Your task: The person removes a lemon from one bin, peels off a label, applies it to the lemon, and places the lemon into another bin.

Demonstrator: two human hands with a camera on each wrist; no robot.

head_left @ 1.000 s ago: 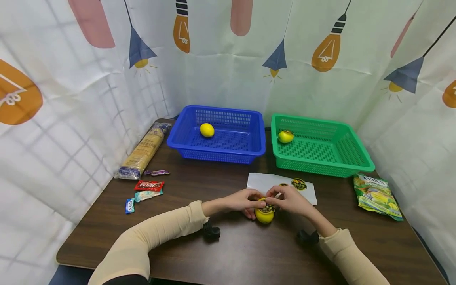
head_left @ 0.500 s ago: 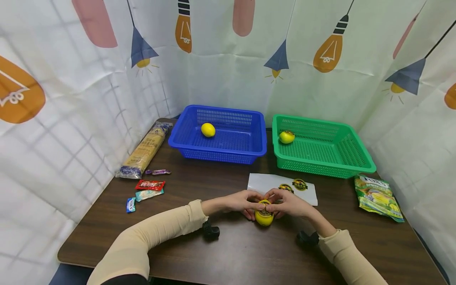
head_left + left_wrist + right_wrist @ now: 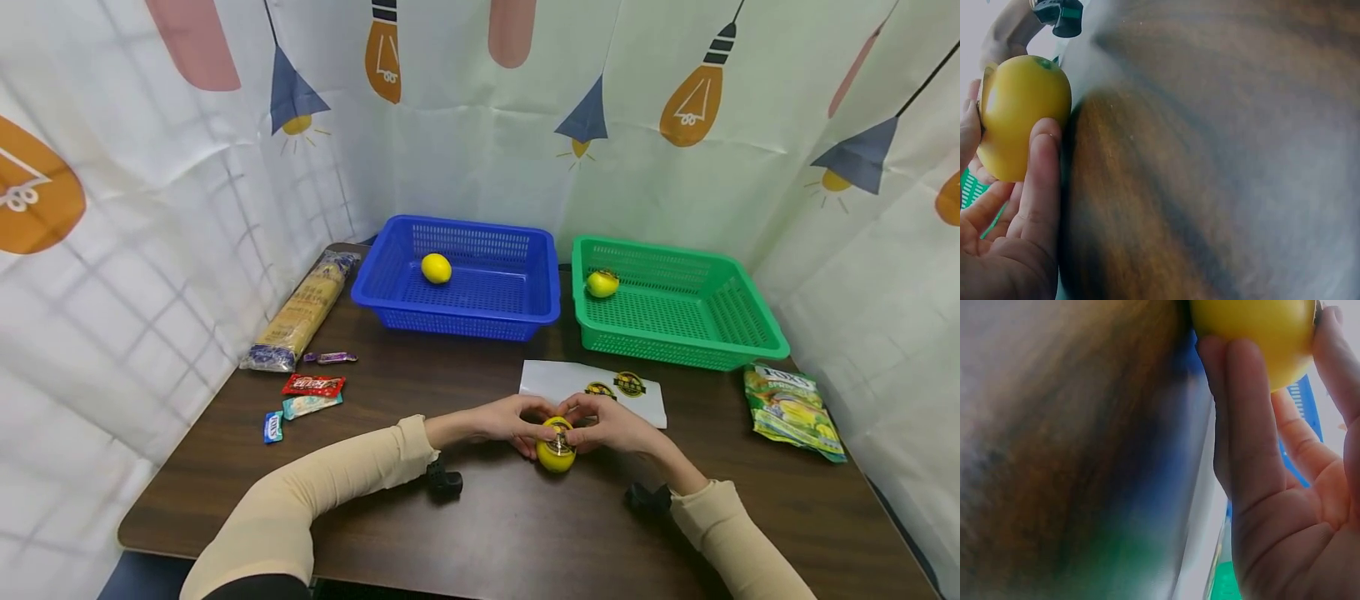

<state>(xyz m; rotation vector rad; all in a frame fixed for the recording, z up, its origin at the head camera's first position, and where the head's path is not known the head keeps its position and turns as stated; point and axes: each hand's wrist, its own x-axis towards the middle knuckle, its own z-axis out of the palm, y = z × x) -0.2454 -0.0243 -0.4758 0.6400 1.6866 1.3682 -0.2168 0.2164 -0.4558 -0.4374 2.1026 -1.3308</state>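
Between my two hands, low over the brown table (image 3: 480, 533), is a yellow lemon (image 3: 555, 462) with a round black-and-yellow sticker (image 3: 558, 437) on its upper side. My left hand (image 3: 508, 422) grips it from the left, with the thumb up by the sticker and fingers along its side. From the right, my right hand (image 3: 609, 426) holds the same fruit, its thumb on the sticker's edge. Both wrist views show fingers against the lemon's smooth skin. Just behind the hands lies a white sheet (image 3: 551, 379) bearing similar stickers (image 3: 628, 383), partly covered by the fingers.
A blue basket (image 3: 457, 322) and a green basket (image 3: 675, 354) stand at the back, each with one lemon inside; the green one's bears a sticker. Several small wrapped sweets (image 3: 313, 385) and a long packet (image 3: 300, 317) lie left. A green candy bag (image 3: 793, 411) is at right.
My right hand has come closer around the lemon, and its thumb has moved onto the sticker, which now lies flatter on the skin. The left hand has stayed nearly in place.
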